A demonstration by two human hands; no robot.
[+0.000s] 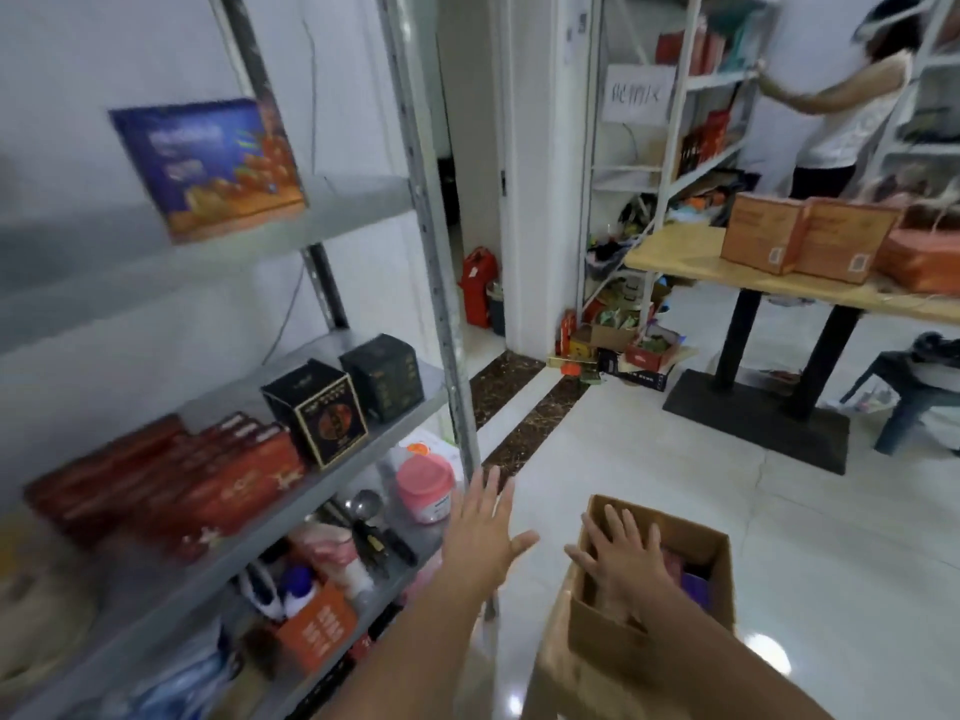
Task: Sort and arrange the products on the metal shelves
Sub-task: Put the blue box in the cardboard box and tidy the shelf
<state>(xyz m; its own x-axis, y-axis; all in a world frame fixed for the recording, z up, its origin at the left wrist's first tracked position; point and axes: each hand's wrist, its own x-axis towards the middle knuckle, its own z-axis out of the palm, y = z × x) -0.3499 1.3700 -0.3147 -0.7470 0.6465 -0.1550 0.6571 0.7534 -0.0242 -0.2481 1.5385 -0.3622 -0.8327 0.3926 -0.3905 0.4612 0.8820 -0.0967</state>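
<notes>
A grey metal shelf unit fills the left side. A blue and orange box leans on its upper shelf. The middle shelf carries a stack of red boxes and two black boxes. My left hand hovers flat with fingers spread, beside the shelf's front post, holding nothing. My right hand is spread open over an open cardboard box on the floor, which holds purple and red packs.
The lower shelf holds a pink-lidded jar, a scoop, bottles and an orange box. A wooden table with orange boxes stands at right, a grey stool beside it. Another person reaches to far shelves. Clutter lies along the wall.
</notes>
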